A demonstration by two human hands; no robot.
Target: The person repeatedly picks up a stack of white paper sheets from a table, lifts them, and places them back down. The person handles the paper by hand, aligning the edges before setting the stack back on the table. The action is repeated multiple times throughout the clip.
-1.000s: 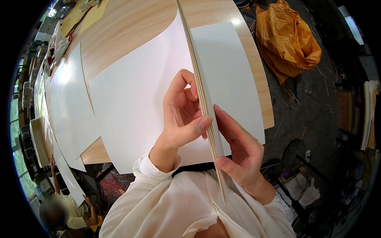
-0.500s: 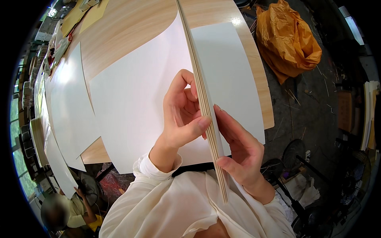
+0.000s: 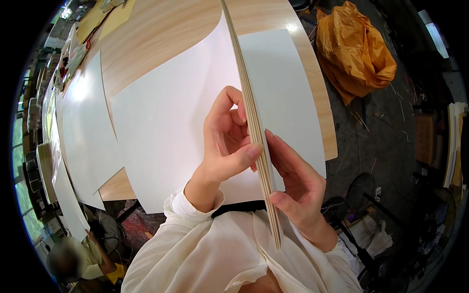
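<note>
Nearest, at the centre of the dial, a stack of pale boards (image 3: 250, 97) stands on edge, running from just left of 12 o'clock down toward 5. The left hand (image 3: 222, 146) pinches it, thumb across the edges and fingers bent at its left face. The right hand (image 3: 303, 188), toward 4 o'clock, rests fingers and thumb against the right face; how firmly, I cannot tell.

The boards look already gathered, their upper edges nearly even with thin gaps between; the stack is not laid flat. What else is left does not show.

The count: two hands; one stack, its layers several but too fine to number. Beyond it come two white expanses, one (image 3: 166, 122) toward 10 o'clock, one (image 3: 283, 88) toward 1; whether they are one sheet is unclear. At least one more white sheet (image 3: 90, 122) lies at 9 to 10 on the single tabletop (image 3: 156, 44).

Farther out: one orange bag (image 3: 354, 53) at 2, one co-worker (image 3: 93, 266) at 8.
</note>
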